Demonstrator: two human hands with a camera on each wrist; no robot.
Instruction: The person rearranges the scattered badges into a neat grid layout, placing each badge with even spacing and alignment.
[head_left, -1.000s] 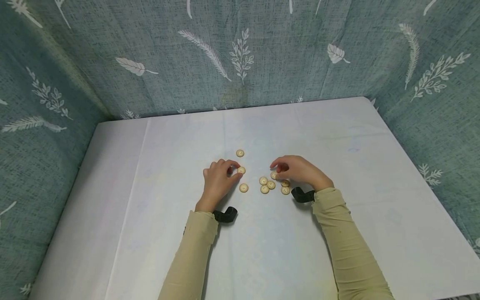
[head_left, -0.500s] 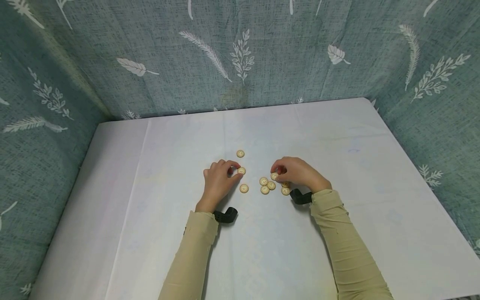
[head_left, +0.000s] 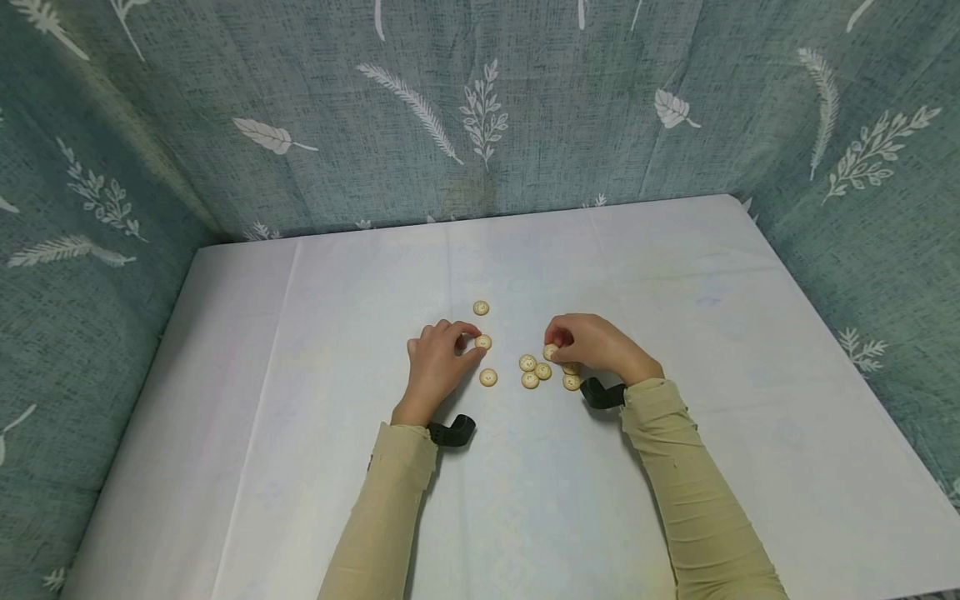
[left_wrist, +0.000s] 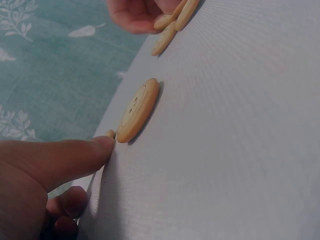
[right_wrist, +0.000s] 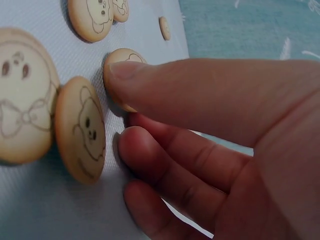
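Note:
Round wooden buttons with a printed bear face lie on the white tabletop. My left hand pinches one button between thumb and index finger, at the middle of a short column. One button lies beyond it and another nearer. To the right, my right hand pinches a button by its edges, thumb across its face in the right wrist view. Just beside those fingers lie two buttons, one in plain sight and one partly covered in the head view.
A small cluster of buttons lies between the hands, left of the right hand. The white table stretches around them. Leaf-patterned green curtains stand behind and at both sides. Each wrist wears a black camera mount.
My right thumb and fingers have closed onto the button, which has shifted very slightly right. My left hand stays on its button, and the other buttons have not moved.

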